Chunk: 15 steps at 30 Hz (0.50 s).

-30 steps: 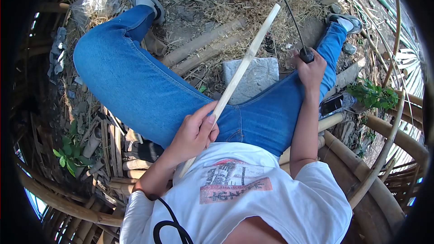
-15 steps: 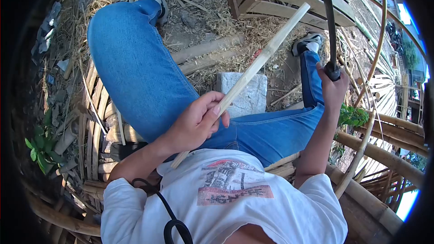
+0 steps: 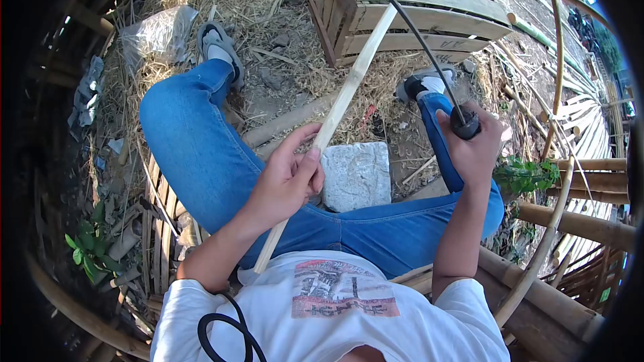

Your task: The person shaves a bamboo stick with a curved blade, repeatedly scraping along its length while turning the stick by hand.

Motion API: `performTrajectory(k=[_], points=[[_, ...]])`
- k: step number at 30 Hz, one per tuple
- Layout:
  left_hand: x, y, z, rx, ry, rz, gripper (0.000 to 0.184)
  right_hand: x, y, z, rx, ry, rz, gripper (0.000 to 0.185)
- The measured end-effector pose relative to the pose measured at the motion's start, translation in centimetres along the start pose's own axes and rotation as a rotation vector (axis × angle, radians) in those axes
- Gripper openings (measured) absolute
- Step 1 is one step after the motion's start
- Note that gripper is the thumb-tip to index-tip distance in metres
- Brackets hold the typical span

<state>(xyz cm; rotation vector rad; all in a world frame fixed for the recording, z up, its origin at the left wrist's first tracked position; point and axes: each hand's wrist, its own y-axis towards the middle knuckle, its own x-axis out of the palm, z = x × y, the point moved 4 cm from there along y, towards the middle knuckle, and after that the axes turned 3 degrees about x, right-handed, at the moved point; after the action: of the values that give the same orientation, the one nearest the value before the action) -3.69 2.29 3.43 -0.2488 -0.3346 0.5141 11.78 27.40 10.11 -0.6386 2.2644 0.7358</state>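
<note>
A pale bamboo strip [image 3: 351, 87] slants from my shirt up past my lap. My left hand [image 3: 288, 177] is closed around its lower part, thumb on top. On the right, my right hand [image 3: 473, 141] grips the black handle of a long thin blade [image 3: 419, 39], which points up and to the left. The blade's upper part passes close to the strip's top end in view; whether they touch I cannot tell. Between my legs lies a square grey stone block [image 3: 356, 176], with nothing on it.
A slatted wooden crate [image 3: 429, 19] stands beyond my feet. Bamboo poles [image 3: 583, 226] are at the right. A clear plastic bag [image 3: 159, 35] lies at the upper left, on ground strewn with straw and shavings. Green plants [image 3: 90, 255] grow at the lower left.
The blade has swung from nearly upright to leaning left, and my right hand is slightly lower and further left. My right-side foot is drawn inward compared with a second ago. The view has shifted.
</note>
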Motion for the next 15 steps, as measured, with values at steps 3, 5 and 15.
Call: performTrajectory(k=[3, 5, 15], points=[[1.1, 1.1, -0.6, 0.04, 0.114, 0.039, 0.027, 0.6, 0.9, 1.2, -0.012, -0.013, -0.004, 0.025], [2.3, 1.7, -1.1, 0.081, 0.101, 0.063, 0.028, 0.6, 0.9, 2.3, 0.027, -0.005, -0.013, 0.025], [2.2, 2.1, 1.5, -0.054, 0.216, 0.062, 0.028, 4.2, 0.3, 7.8, 0.114, 0.232, -0.106, 0.023]])
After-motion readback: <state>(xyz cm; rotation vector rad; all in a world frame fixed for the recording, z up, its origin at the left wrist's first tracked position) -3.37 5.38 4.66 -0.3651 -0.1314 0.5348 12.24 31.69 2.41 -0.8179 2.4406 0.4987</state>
